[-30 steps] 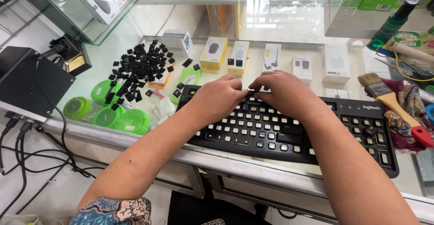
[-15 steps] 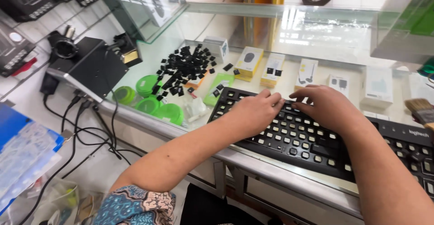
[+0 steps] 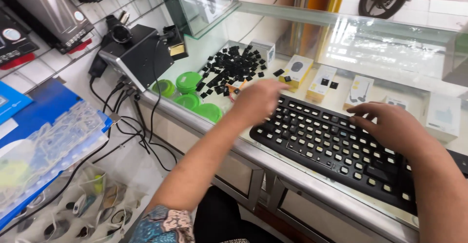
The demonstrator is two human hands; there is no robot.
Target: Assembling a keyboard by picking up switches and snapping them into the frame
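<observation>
Bench: glass, my keyboard (image 3: pixel 336 150) stripped of caps.
Left hand (image 3: pixel 258 101): fingers loose, empty, nearing keycap pile (image 3: pixel 231 67).
Right hand (image 3: pixel 390 126): flat, open, steadying keyboard.
Next: pinch one cap.

One keyboard (image 3: pixel 336 150), four green lids (image 3: pixel 189 82).

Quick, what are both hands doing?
Left hand: reaching toward the pile of black keycaps; grip cannot be told.
Right hand: open, resting on the keyboard.

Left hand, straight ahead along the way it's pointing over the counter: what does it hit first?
Most likely the pile of loose black keycaps. The left hand points up and left across the glass counter, and the pile's nearest caps lie just past its fingertips. Its height above the glass is unclear. The right hand rests on the keyboard.
</observation>
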